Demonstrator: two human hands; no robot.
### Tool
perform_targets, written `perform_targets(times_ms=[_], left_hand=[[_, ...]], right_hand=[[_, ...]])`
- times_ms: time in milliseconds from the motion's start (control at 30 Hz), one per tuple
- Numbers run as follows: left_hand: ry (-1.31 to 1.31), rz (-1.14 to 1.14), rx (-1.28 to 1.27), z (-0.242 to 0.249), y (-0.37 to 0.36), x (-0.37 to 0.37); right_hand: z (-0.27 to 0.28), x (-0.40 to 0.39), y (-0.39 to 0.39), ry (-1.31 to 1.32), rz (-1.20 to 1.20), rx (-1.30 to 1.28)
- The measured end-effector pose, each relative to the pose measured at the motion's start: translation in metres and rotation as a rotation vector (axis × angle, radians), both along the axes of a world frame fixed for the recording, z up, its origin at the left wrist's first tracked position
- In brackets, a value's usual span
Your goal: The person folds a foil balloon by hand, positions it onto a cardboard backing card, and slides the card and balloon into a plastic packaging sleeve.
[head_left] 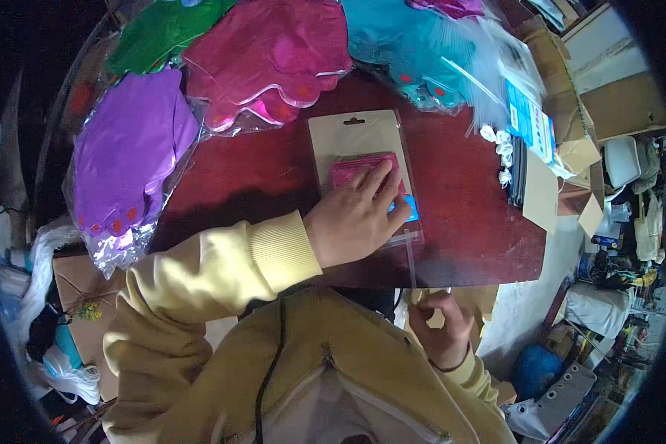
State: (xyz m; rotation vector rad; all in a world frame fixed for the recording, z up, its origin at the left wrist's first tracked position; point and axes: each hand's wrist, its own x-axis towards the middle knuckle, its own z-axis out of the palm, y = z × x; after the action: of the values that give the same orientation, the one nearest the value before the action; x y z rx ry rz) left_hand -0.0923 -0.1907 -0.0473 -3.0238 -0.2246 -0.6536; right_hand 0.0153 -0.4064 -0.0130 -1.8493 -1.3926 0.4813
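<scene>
The clear packet (365, 174), flat on the dark red worktop (466, 222) below the pink foil stack (270, 55), needs steady pressure from the open left hand (357, 214) while the loosely curled right hand (440, 325), below the packet's lower edge, works the adhesive strip (410, 259).

From where I stand, no word or number can be made out. The blue-and-white cards (529, 118) at the far right of the table (466, 244) carry print, but too small and blurred to read.
</scene>
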Motion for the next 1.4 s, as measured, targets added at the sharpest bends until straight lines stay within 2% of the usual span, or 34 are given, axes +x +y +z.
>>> perform_targets(times_ms=[200, 333, 467, 567, 733, 833, 867, 1000, 1100, 1133, 1233, 1400], left_hand=[[-0.025, 0.002, 0.002, -0.006, 0.002, 0.0], [-0.052, -0.002, -0.011, -0.007, 0.006, -0.001], [-0.069, -0.028, -0.016, -0.007, 0.003, -0.001], [-0.061, -0.044, 0.006, -0.006, 0.002, -0.002], [-0.065, -0.062, -0.028, -0.005, 0.004, -0.002], [-0.084, -0.032, -0.041, -0.007, 0.006, -0.004], [-0.105, -0.032, -0.058, -0.009, 0.007, -0.004], [-0.164, -0.045, -0.099, -0.011, 0.007, 0.0], [-0.185, -0.046, -0.109, -0.008, 0.009, -0.003], [-0.18, -0.055, -0.108, -0.008, 0.009, -0.003], [-0.171, -0.077, -0.108, -0.008, 0.01, -0.003], [-0.178, -0.067, -0.114, -0.013, 0.009, -0.004]], right_hand=[[-0.007, -0.005, 0.016, 0.005, -0.038, -0.035], [-0.008, -0.002, 0.022, 0.005, 0.06, -0.013], [-0.006, 0.0, 0.027, 0.096, -0.038, -0.082], [-0.004, 0.006, 0.05, -0.138, -0.112, -0.002], [-0.007, 0.018, 0.077, -0.103, -0.178, 0.008], [0.013, 0.023, 0.074, -0.095, 0.102, -0.018], [0.011, 0.024, 0.073, -0.094, 0.103, -0.025], [0.004, 0.029, 0.074, -0.14, 0.009, -0.011], [0.006, 0.028, 0.091, -0.276, -0.093, 0.197], [0.004, 0.027, 0.092, -0.278, -0.091, 0.201], [-0.008, 0.025, 0.093, -0.066, -0.124, 0.112], [-0.009, 0.021, 0.097, -0.067, -0.112, 0.069]])
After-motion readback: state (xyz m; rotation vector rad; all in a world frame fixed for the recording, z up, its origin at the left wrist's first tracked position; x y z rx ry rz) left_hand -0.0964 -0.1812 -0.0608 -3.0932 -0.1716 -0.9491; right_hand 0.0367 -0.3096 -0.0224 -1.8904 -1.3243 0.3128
